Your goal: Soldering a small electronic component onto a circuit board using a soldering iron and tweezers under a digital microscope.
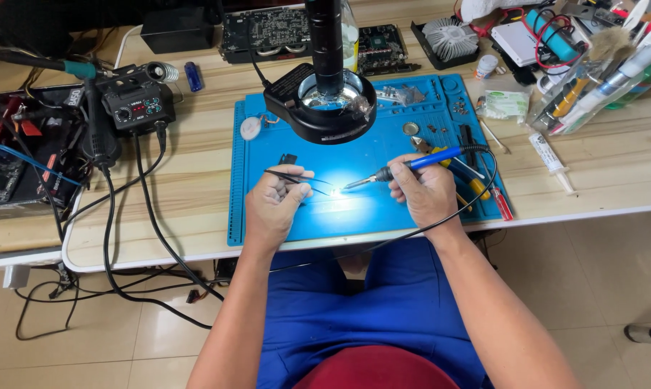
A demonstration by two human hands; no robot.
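Left hand (274, 205) grips black tweezers (297, 178), right hand (426, 189) grips blue soldering iron (412, 166), on blue mat (383, 209).

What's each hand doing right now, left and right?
Left hand: closed on tweezers, tips at the bright spot on the mat.
Right hand: closed on the soldering iron.

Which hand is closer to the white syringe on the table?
Right. The right hand, holding the soldering iron, is nearer the white syringe; the left hand is farther away.
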